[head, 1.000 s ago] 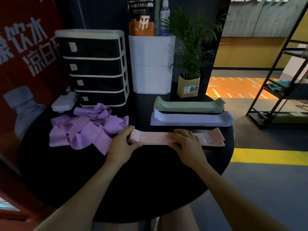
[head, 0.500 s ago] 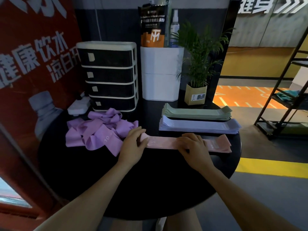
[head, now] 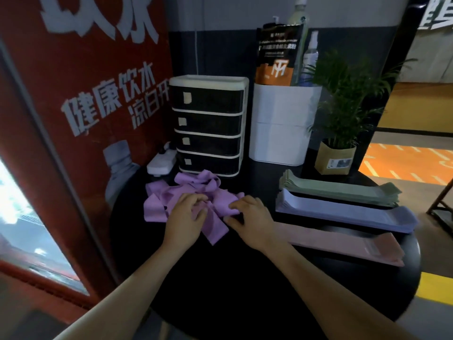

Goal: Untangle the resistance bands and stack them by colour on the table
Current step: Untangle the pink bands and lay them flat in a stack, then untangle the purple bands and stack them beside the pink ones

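Purple resistance bands (head: 186, 200) sit in a knotted heap at the left of the round black counter (head: 245, 278), just in front of the drawer unit (head: 208, 126), and both hands are on them now! The left hand (head: 186, 217) lies on the heap with fingers bent down into the loops; the right hand (head: 250, 217) pinches a strand at the heap's right edge, likely to find a free end. To the right, three finished piles lie in neat parallel rows so colours stay apart: green stack (head: 340, 192) farthest, lavender stack (head: 343, 212) in the middle, pink stack (head: 343, 241) nearest. A second ago both hands were smoothing the pink stack; they've left it and shifted left to the tangle.
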